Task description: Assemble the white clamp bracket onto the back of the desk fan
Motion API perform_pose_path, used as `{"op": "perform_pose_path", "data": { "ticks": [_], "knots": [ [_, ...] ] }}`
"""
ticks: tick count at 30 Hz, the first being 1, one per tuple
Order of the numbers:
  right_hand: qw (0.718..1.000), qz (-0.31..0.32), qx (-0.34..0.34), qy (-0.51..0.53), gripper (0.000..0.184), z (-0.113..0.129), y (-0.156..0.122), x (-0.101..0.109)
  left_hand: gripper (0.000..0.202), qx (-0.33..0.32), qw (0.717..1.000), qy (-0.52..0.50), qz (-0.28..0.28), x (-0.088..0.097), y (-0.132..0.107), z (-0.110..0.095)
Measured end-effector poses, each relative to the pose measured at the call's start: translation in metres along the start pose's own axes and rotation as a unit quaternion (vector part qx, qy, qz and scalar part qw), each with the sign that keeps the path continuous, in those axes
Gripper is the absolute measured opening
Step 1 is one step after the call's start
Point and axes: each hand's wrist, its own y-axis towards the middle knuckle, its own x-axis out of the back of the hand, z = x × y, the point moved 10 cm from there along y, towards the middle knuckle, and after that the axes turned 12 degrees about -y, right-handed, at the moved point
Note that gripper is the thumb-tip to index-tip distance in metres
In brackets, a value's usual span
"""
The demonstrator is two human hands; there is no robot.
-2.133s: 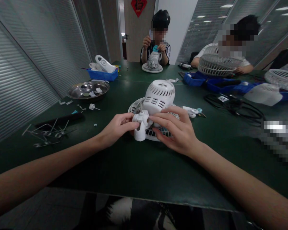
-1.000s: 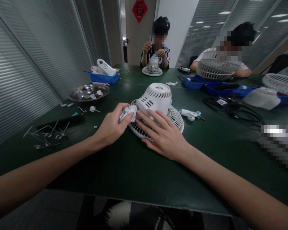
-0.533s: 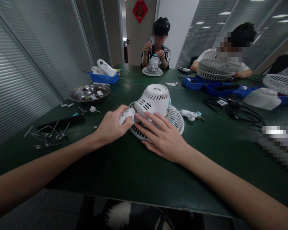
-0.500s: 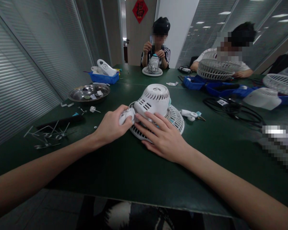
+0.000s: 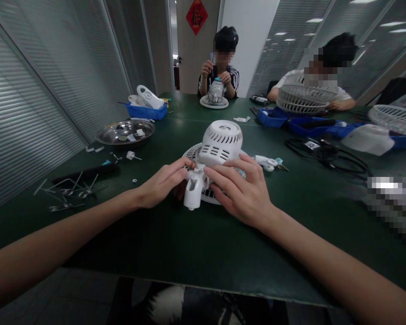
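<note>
A white fan head with a slotted motor housing [image 5: 222,141] lies face down on its round wire grille [image 5: 190,152]. From the housing a white neck joint [image 5: 193,192] with an oblong opening sticks out toward me. My left hand [image 5: 160,184] grips the left side of this neck, with some fingertips hidden behind it. Pressed to the neck's other side are the fingertips of my right hand [image 5: 245,189], whose palm arches over the grille. Just right of the fan rest a small white plastic part [image 5: 265,161] and a screw with a teal piece [image 5: 280,164].
To the left are a metal bowl [image 5: 103,135], a blue bin [image 5: 149,112], bent metal rods [image 5: 71,192] and a black rod [image 5: 88,173]. Black cable [image 5: 325,153], blue trays [image 5: 272,118] and fan grilles [image 5: 301,99] lie on the right. Two people sit across the green table [image 5: 176,253].
The fan head has turned, so its neck joint now points toward me instead of left. My left hand has shifted its hold, and my right hand has slid right and curled at the neck.
</note>
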Motion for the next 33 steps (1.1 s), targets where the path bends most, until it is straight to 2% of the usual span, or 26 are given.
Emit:
{"op": "perform_pose_path", "data": {
  "ticks": [2, 4, 9, 18, 29, 33],
  "knots": [
    [1.000, -0.009, 0.002, -0.003, 0.047, -0.002, 0.000, 0.003, 0.028, 0.009, 0.997, -0.039, 0.060, -0.011, 0.000, 0.003],
    [1.000, -0.011, 0.009, -0.003, 0.045, -0.003, 0.000, 0.005, 0.028, 0.004, 0.995, -0.040, 0.090, -0.015, 0.000, 0.002],
    [0.999, -0.023, 0.025, -0.002, 0.039, -0.003, 0.001, 0.009, 0.028, -0.016, 0.997, 0.030, 0.069, -0.012, 0.002, -0.001],
    [0.999, -0.030, 0.016, -0.011, 0.033, -0.009, 0.001, 0.008, 0.028, -0.034, 0.988, 0.123, 0.088, -0.018, 0.001, 0.001],
    [0.999, -0.039, 0.012, -0.006, 0.031, -0.005, 0.005, 0.011, 0.031, -0.023, 0.992, 0.125, -0.019, 0.000, 0.004, -0.003],
    [0.999, -0.038, 0.012, 0.001, 0.032, -0.006, 0.005, 0.010, 0.023, -0.042, 0.995, 0.069, -0.051, 0.003, 0.001, -0.008]
  ]
}}
